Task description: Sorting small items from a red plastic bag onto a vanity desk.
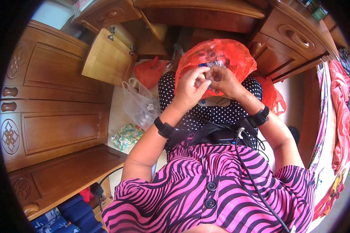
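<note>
Over my lap, my left hand (189, 87) and my right hand (228, 83) meet with fingers bent and pinched together. Between the fingertips is something small, partly clear and shiny, mostly hidden by the fingers, so I cannot tell its kind. Just beyond them a bit of clear plastic (217, 63) with blue beside it shows against an open red plastic bag (237, 54). The bag rests between my knees, its mouth spread wide, and small dark and pale things show blurred inside it. Both wrists wear black straps.
A white translucent bag (138, 103) with things in it stands left of my legs, near a green patterned cloth (127, 136). More red bags (149, 72) lie on the floor. A cabinet door (109, 56) hangs open at upper left. Clothes (340, 116) hang at right.
</note>
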A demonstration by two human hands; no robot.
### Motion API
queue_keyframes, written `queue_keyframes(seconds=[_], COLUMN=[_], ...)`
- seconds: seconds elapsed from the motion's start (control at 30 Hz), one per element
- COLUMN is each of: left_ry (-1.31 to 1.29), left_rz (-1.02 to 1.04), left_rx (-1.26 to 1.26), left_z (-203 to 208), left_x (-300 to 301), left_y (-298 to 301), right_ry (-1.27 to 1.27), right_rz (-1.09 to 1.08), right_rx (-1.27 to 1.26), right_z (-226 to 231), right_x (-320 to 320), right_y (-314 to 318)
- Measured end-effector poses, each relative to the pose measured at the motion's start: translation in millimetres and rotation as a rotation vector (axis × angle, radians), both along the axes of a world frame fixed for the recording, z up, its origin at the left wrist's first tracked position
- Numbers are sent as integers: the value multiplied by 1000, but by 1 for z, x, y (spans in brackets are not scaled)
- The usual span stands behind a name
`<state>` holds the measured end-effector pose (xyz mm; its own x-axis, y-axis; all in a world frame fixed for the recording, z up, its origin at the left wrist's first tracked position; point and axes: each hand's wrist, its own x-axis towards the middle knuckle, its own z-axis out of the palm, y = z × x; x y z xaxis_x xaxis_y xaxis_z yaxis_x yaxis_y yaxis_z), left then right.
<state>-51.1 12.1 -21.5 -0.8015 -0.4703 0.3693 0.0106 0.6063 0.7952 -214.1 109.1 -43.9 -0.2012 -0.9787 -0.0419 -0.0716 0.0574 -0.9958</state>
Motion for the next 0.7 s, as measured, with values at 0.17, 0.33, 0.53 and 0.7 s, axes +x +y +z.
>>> queue_keyframes(seconds=[0.17, 0.33, 0.53, 0.7], left_ry=[28, -63, -18, -68], left_rz=[-158, -214, -207, -231], left_rx=[403, 821, 833, 794], left_z=[-12, -7, -13, -24], left_x=[12, 12, 15, 17], left_y=[-2, 6, 1, 0], right_ry=[-355, -237, -89, 437], right_rz=[69, 92, 21, 242], right_rx=[136, 94, -63, -115], right_z=[28, 43, 58, 51], right_x=[-1, -3, -16, -7], right_y=[3, 3, 12, 15])
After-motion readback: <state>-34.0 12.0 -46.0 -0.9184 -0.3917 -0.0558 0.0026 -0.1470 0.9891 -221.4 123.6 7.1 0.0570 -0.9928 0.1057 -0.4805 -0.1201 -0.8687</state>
